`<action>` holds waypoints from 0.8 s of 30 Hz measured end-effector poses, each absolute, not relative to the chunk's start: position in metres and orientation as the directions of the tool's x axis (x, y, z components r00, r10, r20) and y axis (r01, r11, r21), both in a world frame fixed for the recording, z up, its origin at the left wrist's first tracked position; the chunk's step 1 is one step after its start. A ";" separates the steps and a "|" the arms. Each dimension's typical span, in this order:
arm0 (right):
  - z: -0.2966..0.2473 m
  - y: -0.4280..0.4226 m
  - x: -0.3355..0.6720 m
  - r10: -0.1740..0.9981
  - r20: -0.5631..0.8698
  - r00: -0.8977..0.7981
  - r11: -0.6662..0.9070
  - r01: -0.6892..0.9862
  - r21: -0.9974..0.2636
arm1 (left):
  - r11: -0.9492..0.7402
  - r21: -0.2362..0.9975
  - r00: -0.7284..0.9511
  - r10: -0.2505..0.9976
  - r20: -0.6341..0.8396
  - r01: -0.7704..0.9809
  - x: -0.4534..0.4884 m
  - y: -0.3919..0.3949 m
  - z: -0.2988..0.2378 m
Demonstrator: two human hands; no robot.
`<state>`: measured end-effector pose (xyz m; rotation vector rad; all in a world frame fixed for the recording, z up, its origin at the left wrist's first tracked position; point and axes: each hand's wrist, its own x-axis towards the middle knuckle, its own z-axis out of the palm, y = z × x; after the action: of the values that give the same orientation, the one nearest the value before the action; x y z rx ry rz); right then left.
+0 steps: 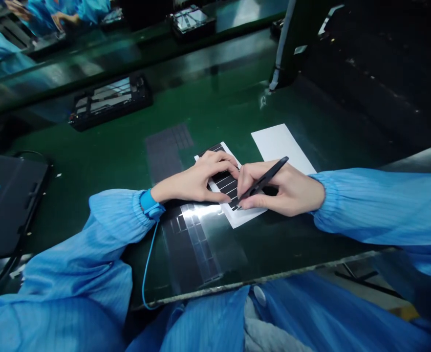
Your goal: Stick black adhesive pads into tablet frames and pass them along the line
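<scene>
Head view: a white sheet (238,220) bearing black strips (226,184) is laid on the green bench (311,244), directly under both hands. By the left hand (197,182) the sheet is steadied, thumb and fingers spread apart over it. A slim black tool (269,177) is pinched between thumb and fingers of the right hand (292,193), its lower end brought to the strips near the sheet's close end; whether a strip is touched or gripped there cannot be told.

The work is judged to be under way but unfinished: several strips are seen lying side by side on the sheet, and none is seen lifted clear. Whether any have been removed cannot be told, since much of the sheet is covered by the hands. A white paper (282,144) is left untouched beyond the right hand, and a black tray (111,100) is set well apart, touched by neither hand.
</scene>
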<state>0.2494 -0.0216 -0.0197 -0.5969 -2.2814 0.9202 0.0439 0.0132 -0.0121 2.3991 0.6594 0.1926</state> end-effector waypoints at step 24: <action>-0.023 -0.022 0.240 0.715 0.293 -0.634 0.532 0.222 -0.817 | -0.681 0.566 0.832 0.554 -0.018 0.465 0.052 0.011 -0.015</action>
<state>0.2401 -0.0222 -0.0225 -0.7561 -2.1476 1.0256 0.0520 0.0110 -0.0146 2.4415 0.7460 0.2071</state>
